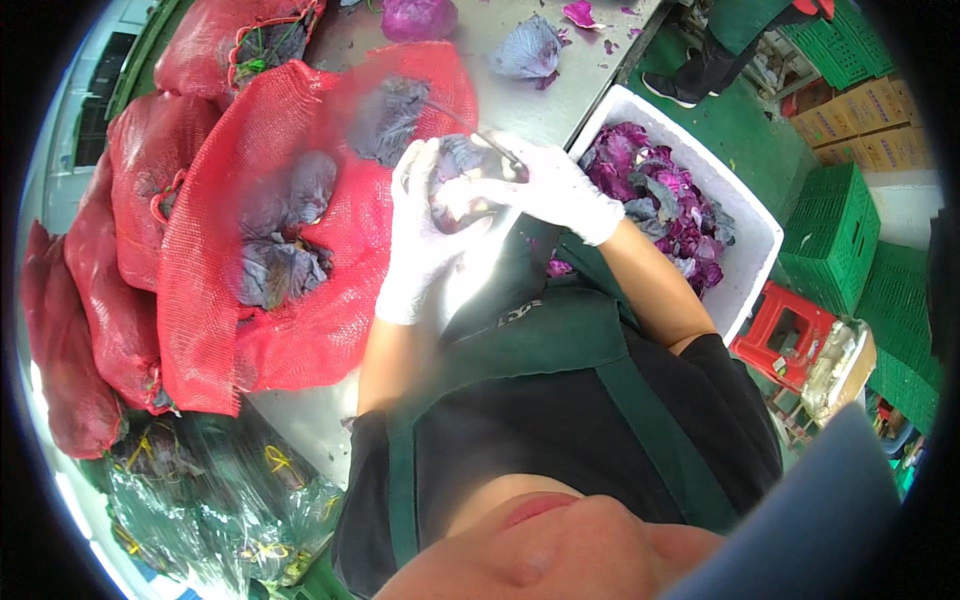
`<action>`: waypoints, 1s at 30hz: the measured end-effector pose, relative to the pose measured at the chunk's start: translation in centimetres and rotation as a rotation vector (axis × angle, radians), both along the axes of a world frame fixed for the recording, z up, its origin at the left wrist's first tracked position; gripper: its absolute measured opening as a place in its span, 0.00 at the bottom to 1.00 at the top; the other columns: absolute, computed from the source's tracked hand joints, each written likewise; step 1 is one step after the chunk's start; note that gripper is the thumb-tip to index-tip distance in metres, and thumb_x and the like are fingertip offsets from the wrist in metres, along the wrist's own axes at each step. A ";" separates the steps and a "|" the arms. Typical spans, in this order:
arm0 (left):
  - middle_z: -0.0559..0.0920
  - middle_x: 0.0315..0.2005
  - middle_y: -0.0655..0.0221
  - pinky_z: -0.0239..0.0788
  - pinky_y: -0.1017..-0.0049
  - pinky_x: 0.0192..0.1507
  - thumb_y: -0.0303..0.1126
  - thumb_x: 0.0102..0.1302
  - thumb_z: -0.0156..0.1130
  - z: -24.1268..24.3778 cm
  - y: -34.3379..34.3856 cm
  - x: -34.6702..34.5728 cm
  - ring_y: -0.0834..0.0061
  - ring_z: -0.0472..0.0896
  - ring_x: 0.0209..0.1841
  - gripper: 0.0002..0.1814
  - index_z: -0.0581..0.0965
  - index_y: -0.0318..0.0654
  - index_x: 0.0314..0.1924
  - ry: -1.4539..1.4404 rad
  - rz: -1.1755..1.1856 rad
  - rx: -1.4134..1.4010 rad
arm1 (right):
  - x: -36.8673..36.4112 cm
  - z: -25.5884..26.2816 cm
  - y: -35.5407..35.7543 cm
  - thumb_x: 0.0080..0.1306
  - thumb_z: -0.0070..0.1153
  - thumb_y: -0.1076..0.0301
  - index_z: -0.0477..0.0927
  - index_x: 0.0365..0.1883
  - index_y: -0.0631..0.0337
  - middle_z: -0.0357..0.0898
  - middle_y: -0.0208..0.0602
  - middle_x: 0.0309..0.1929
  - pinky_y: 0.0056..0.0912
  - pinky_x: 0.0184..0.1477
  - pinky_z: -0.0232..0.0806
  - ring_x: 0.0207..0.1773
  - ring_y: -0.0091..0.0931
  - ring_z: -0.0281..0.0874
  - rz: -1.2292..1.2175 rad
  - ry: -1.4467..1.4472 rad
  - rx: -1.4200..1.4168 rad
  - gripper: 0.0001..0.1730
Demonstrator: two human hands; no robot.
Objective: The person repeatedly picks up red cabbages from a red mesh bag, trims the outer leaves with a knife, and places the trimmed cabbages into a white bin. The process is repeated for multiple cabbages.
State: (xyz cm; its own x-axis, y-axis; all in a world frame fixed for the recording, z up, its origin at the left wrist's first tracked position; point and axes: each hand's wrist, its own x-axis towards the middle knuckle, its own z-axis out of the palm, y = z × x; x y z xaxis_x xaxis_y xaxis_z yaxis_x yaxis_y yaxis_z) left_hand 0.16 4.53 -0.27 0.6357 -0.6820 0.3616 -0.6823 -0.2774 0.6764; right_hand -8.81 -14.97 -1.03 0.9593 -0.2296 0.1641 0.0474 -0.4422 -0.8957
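My left hand (420,225), in a white glove, cups a red cabbage (461,161) from the left and below. Also gloved in white, my right hand (551,184) is at the cabbage's right side and holds a thin knife (487,140), its blade pointing up and left over the cabbage. Glare blurs the cabbage's lower part and the fingers. Left of my hands lies an opened red mesh sack (360,217) with several dark red cabbages (281,270) on it. A peeled purple cabbage (420,16) and a loose outer leaf (529,49) lie on the metal table (517,97).
A white bin (757,217) of cabbage leaves (660,202) stands by my right arm. Full red mesh sacks (161,180) line the left, above clear plastic bags (217,495). Green crates (829,225), a red stool (784,334) and a person's legs (705,67) are at the right.
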 end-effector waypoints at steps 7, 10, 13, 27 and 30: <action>0.65 0.73 0.53 0.57 0.55 0.74 0.41 0.41 0.84 -0.6 0.8 0.1 0.51 0.64 0.74 0.52 0.70 0.44 0.69 -0.092 -0.127 -0.044 | 2.5 -1.8 -1.6 0.70 0.59 0.56 0.84 0.45 0.61 0.84 0.50 0.34 0.40 0.39 0.74 0.34 0.43 0.84 -0.158 0.092 -0.204 0.17; 0.67 0.72 0.52 0.57 0.54 0.73 0.39 0.40 0.84 -0.6 0.9 -0.1 0.51 0.65 0.73 0.51 0.71 0.42 0.67 -0.226 -0.162 -0.001 | 3.8 -8.4 -6.3 0.71 0.54 0.54 0.85 0.44 0.59 0.86 0.48 0.38 0.50 0.43 0.74 0.41 0.46 0.85 -0.518 -0.072 -0.491 0.18; 0.64 0.72 0.51 0.63 0.56 0.70 0.36 0.42 0.86 -2.7 1.8 0.0 0.54 0.68 0.70 0.52 0.68 0.44 0.68 0.070 -0.191 -0.285 | 1.8 -9.6 -11.0 0.71 0.59 0.54 0.85 0.50 0.57 0.86 0.40 0.36 0.42 0.40 0.75 0.30 0.38 0.81 -0.543 0.111 -0.351 0.18; 0.63 0.72 0.51 0.57 0.55 0.74 0.39 0.42 0.85 -2.1 2.1 0.0 0.53 0.64 0.74 0.51 0.69 0.42 0.67 -0.083 -0.143 -0.133 | 0.3 0.2 0.7 0.72 0.54 0.56 0.79 0.42 0.64 0.79 0.53 0.28 0.44 0.37 0.73 0.32 0.45 0.82 0.048 0.044 -0.340 0.17; 0.64 0.71 0.51 0.57 0.55 0.74 0.37 0.41 0.86 -2.1 2.1 0.0 0.52 0.64 0.74 0.51 0.69 0.43 0.67 -0.147 -0.173 -0.134 | 2.0 -2.0 -1.5 0.71 0.54 0.58 0.82 0.41 0.66 0.81 0.50 0.26 0.43 0.33 0.73 0.28 0.43 0.82 -0.075 0.090 -0.322 0.17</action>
State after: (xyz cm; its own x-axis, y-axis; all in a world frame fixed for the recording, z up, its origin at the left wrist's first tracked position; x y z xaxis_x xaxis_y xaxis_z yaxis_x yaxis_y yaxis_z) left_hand 0.13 6.60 -2.32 0.4481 -0.7155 0.5360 -0.8053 -0.0628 0.5895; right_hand -6.82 -16.45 -3.04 0.9557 -0.2503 0.1551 -0.0689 -0.7023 -0.7086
